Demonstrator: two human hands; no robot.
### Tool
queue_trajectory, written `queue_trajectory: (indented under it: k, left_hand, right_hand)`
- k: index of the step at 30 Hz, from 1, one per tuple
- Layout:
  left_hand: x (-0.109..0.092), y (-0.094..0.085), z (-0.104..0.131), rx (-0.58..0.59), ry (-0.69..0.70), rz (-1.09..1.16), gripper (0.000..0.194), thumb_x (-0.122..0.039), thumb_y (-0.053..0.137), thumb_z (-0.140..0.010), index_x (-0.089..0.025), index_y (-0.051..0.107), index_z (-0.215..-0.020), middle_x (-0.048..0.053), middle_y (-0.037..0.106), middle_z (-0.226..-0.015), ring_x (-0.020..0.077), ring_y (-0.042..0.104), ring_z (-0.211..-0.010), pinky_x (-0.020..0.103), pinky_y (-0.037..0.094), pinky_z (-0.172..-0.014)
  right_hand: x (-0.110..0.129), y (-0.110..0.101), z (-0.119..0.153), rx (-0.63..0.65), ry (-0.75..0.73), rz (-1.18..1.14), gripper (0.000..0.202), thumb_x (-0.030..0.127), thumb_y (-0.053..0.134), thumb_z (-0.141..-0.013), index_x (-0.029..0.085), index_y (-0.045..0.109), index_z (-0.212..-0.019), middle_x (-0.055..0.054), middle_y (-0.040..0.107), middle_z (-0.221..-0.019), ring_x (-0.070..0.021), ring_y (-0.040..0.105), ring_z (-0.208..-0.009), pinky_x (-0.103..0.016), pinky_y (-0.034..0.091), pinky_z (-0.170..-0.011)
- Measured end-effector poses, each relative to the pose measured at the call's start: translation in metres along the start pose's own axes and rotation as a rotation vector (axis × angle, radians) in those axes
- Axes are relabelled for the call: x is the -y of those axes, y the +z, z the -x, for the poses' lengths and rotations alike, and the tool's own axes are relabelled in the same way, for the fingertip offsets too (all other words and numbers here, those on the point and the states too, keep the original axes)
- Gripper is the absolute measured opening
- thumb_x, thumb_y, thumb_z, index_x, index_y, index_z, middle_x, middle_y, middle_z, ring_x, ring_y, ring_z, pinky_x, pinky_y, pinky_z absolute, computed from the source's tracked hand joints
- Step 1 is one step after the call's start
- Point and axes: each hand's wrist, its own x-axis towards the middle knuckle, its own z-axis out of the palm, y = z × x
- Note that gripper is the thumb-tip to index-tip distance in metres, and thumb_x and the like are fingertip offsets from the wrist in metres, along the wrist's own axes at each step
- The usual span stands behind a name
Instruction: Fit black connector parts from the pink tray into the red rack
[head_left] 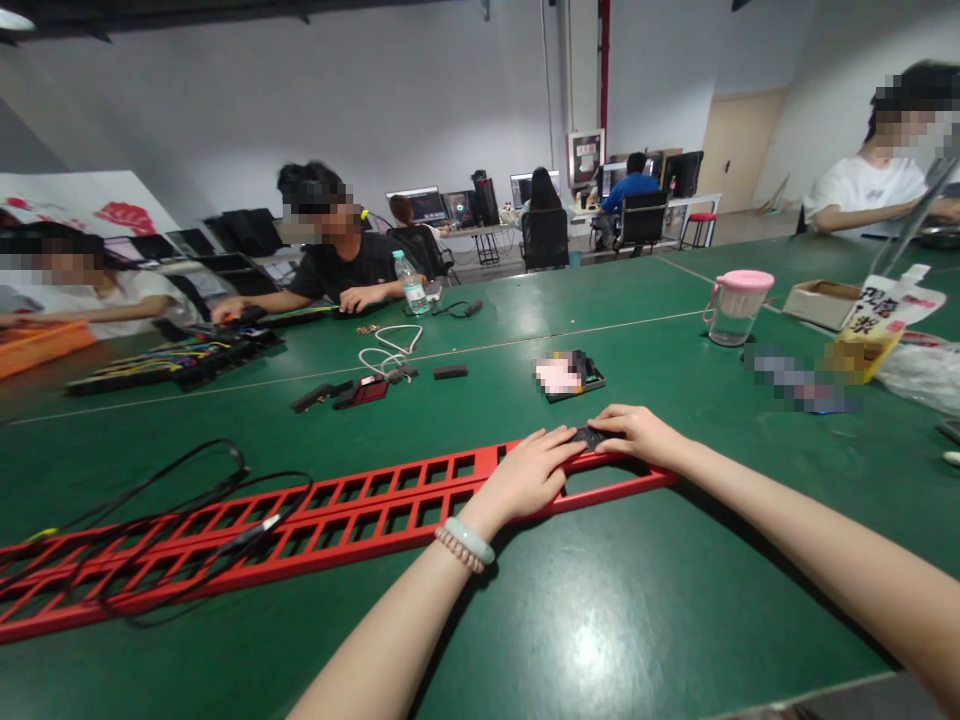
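A long red frame (420, 512) with rows of rectangular openings lies on the green table and runs off to the left. At its right end, a small dark black piece (589, 437) sits in or on the upper row; the hands partly cover it. My left hand (529, 472) rests across the frame, fingers stretched out, their tips touching the black piece. From the other side, my right hand (637, 437) grips the piece's right edge between bent fingers and thumb. Black cables (217, 540) with a pale connector lie over the frame's left half.
Beyond the frame lie an open black box (574, 377), dark small parts (364, 392) and a white cable (390, 345). A pink-lidded cup (739, 310), pouch (885, 325) and carton (821, 303) stand at right. Several people sit around; one works behind a water bottle (411, 285).
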Motion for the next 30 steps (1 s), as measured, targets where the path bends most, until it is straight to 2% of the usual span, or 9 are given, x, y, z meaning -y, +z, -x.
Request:
queue_trajectory:
  k: [7,13,30]
  left_hand:
    - [-0.0011,-0.0009,0.0005,-0.03,0.01,0.005,0.051,-0.012,0.041,-0.081,-0.027,0.041,-0.13,0.002,0.037,-0.139,0.0161,0.033,-0.128,0.035,0.024,-0.107]
    - [-0.0018,0.0011,0.001,-0.039,-0.011,0.016,0.052,-0.011,0.042,-0.079,-0.027,0.043,-0.129,0.0,0.038,-0.139,0.0168,0.034,-0.127,0.035,0.024,-0.107]
    - [-0.0057,0.0015,0.0013,-0.067,-0.019,0.06,0.048,-0.013,0.041,-0.081,-0.022,0.045,-0.128,-0.001,0.04,-0.137,0.0134,0.031,-0.129,0.031,0.022,-0.109]
  right_hand:
    - [-0.004,0.0033,0.0006,-0.035,0.013,0.055,0.033,0.039,0.063,-0.074,0.017,0.067,-0.099,-0.01,0.068,-0.094,-0.022,0.061,-0.089,-0.035,0.047,-0.081]
    - [-0.0049,0.0042,0.0013,-0.043,-0.017,0.046,0.022,0.035,0.064,-0.074,0.019,0.07,-0.088,-0.009,0.069,-0.092,-0.0214,0.062,-0.088,-0.034,0.047,-0.082]
    - [0.0014,-0.0013,0.0084,-0.008,-0.04,0.106,0.03,0.039,0.054,-0.081,0.018,0.069,-0.097,-0.01,0.066,-0.105,-0.0212,0.058,-0.101,-0.034,0.044,-0.089]
